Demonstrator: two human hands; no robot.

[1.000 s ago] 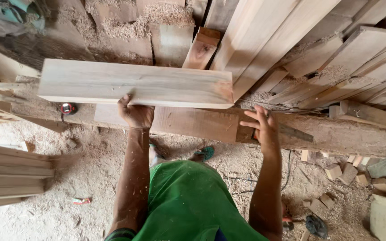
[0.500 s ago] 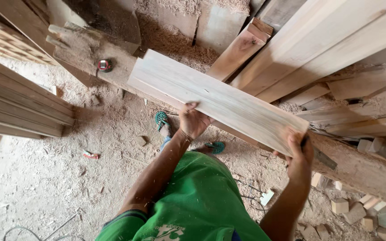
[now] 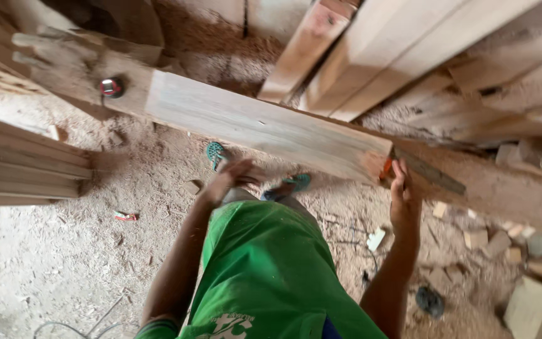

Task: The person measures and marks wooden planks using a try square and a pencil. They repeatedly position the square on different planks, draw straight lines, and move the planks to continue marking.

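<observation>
Head view: one pale plank (image 3: 265,129) is lifted, its right end clasped in my right hand (image 3: 404,201); my left hand (image 3: 233,174) sits under its near edge, blurred, so I cannot tell its grip. Plank not yet set down. Count: one plank held, two sandals (image 3: 216,152), one red-rimmed disc (image 3: 111,86).

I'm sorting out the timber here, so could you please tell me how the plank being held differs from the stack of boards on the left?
The pale plank is a single piece, while the stack of boards is several layered together. The plank runs slanted across the view; the stack lies nearly level. The right hand touches the plank's end and the left hand is under its near edge, whereas nothing touches the stack. Both are light, sawn wood.
</observation>
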